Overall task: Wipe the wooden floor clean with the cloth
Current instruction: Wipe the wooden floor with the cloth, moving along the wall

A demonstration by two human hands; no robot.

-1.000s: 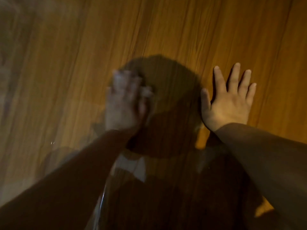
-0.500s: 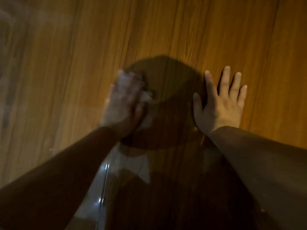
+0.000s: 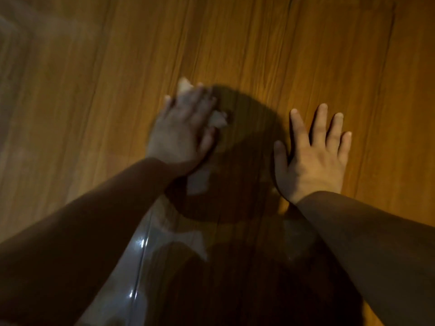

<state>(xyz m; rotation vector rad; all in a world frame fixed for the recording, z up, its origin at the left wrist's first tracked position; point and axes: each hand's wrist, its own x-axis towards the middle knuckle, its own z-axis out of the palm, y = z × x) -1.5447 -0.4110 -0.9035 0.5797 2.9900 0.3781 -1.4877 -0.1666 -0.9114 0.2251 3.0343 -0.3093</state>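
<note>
A small white cloth (image 3: 218,119) lies crumpled on the wooden floor (image 3: 270,55), mostly hidden under my left hand (image 3: 181,132). That hand lies flat on the cloth and presses it down, fingers stretched forward; bits of cloth poke out at the fingertips and beside the thumb. The image of this hand is blurred. My right hand (image 3: 313,156) rests palm-down on the bare floor to the right, fingers spread, holding nothing.
A dark round shadow (image 3: 247,161) falls on the planks between my hands. A glossy wet-looking patch (image 3: 141,255) shines on the floor near me, under my left forearm. Dim, greyer floor stretches off to the left.
My left hand has slid the cloth forward, away from me, relative to my right hand. The right hand stays planted flat on the floor.
</note>
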